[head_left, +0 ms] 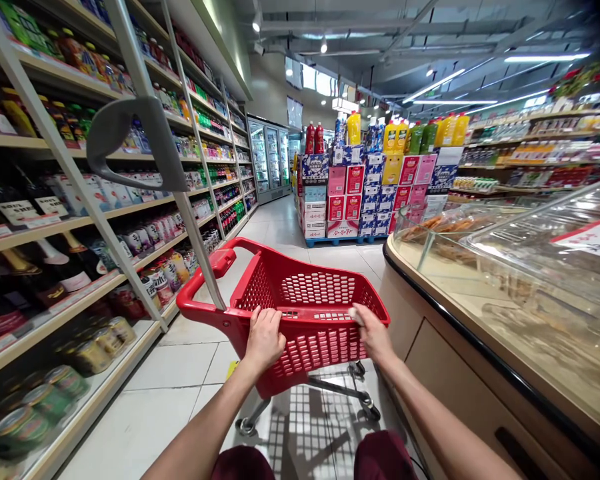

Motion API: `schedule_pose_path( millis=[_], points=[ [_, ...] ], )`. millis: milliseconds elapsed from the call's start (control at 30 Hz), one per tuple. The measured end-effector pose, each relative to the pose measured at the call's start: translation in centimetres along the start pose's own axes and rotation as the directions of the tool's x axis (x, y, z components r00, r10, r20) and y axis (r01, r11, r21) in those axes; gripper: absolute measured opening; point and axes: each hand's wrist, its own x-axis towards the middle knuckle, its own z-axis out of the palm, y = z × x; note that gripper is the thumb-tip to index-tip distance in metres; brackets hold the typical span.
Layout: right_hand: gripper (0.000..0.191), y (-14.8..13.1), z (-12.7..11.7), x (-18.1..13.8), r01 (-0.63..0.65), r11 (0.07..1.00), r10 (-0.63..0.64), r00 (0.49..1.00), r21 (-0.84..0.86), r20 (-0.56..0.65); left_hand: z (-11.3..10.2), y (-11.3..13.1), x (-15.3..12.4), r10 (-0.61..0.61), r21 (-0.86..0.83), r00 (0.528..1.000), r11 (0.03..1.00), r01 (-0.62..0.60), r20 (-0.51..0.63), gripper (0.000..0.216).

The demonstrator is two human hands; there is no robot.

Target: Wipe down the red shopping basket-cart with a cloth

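Note:
A red plastic shopping cart (pixel 310 350) stands sideways in front of me, its handle end to the left. My left hand (pixel 266 339) is closed over the near rim of its basket, fingers curled inside. Farther right along the same rim, my right hand (pixel 373 330) grips near the basket's corner, with the thumb up. The part of the basket that I can see into holds nothing. A metal pole with a grey plastic hook-shaped grip (pixel 167 143) rises from the handle end of the cart.
Shelves of bottles and cans (pixel 145 200) line the left side. A glass-topped display counter (pixel 403 257) runs close on the right. Ahead, stacked drink cartons (pixel 345 200) stand on blue pallets. Glass-door fridges (pixel 270 157) are farther back. Tiled floor (pixel 167 393) lies around the cart.

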Motion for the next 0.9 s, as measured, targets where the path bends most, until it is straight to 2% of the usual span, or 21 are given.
schedule_pose_path(
  millis=[100, 133, 233, 300, 367, 433, 500, 567, 633, 667, 700, 767, 833, 900],
  points=[
    [0.057, -1.0, 0.8, -0.3, 0.149, 0.985, -0.154, 0.986, 0.083, 0.057, -0.1, 0.0, -0.1, 0.007, 0.009, 1.000, 1.000, -0.007, 0.017, 0.041],
    [0.055, -0.4, 0.5, -0.4, 0.133, 0.988, -0.137, 0.989, 0.074, 0.052, -0.1, 0.0, -0.2, 0.013, 0.009, 1.000, 1.000, -0.013, 0.022, 0.042],
    [0.049, 1.9, -0.7, -0.4, -0.067, 0.998, 0.067, 0.995, -0.002, -0.073, -0.2, 0.2, -0.3, 0.013, 0.002, 1.000, 1.000, -0.013, 0.023, 0.042],
    [0.048, 1.6, -0.5, -0.4, -0.150, 0.988, 0.145, 0.979, -0.025, -0.142, -0.1, 0.4, -0.3, 0.001, -0.004, 1.000, 1.000, -0.001, 0.013, 0.040],
    [0.051, -0.6, 0.6, -0.3, -0.075, 0.997, 0.075, 0.992, 0.010, -0.106, -0.1, 0.6, -0.3, -0.008, -0.005, 1.000, 1.000, 0.008, 0.007, 0.039],
    [0.053, -3.1, 1.8, -0.2, 0.076, 0.993, -0.074, 0.997, 0.093, -0.016, -0.1, 0.7, -0.3, -0.009, -0.006, 1.000, 1.000, 0.009, 0.011, 0.039],
    [0.052, -4.2, 2.0, 0.0, 0.129, 0.981, -0.133, 0.991, 0.143, 0.020, -0.1, 0.7, -0.4, -0.001, -0.009, 1.000, 1.000, 0.001, 0.022, 0.040],
    [0.049, -3.2, 1.1, 0.1, 0.032, 0.996, -0.030, 0.999, 0.082, -0.019, -0.2, 0.7, -0.5, 0.004, -0.010, 1.000, 1.000, -0.004, 0.027, 0.040],
    [0.046, -1.0, -0.3, 0.1, -0.108, 0.993, 0.104, 0.992, -0.051, -0.078, -0.2, 0.7, -0.6, 0.003, -0.009, 1.000, 1.000, -0.003, 0.020, 0.039],
    [0.045, 0.2, -0.9, -0.1, -0.142, 0.982, 0.132, 0.988, -0.124, -0.084, -0.2, 0.7, -0.7, 0.000, -0.009, 1.000, 1.000, 0.000, 0.016, 0.039],
    [0.047, 1.2, -1.4, -0.3, -0.139, 0.971, 0.128, 0.989, -0.193, -0.068, -0.2, 0.8, -0.7, -0.001, -0.010, 1.000, 1.000, 0.001, 0.013, 0.039],
    [0.055, 2.8, -2.2, -0.8, -0.055, 0.953, 0.060, 0.998, -0.297, 0.008, -0.3, 0.8, -0.8, 0.006, -0.014, 1.000, 1.000, -0.006, 0.017, 0.039],
    [0.059, 4.0, -2.9, -1.1, 0.042, 0.941, -0.012, 0.996, -0.337, 0.089, -0.4, 0.8, -0.9, 0.016, -0.017, 0.999, 1.000, -0.016, 0.027, 0.040],
    [0.053, 4.8, -3.5, -1.1, 0.084, 0.942, -0.037, 0.988, -0.324, 0.149, -0.5, 0.7, -0.9, 0.023, -0.017, 0.999, 1.000, -0.023, 0.035, 0.040]
  ],
)
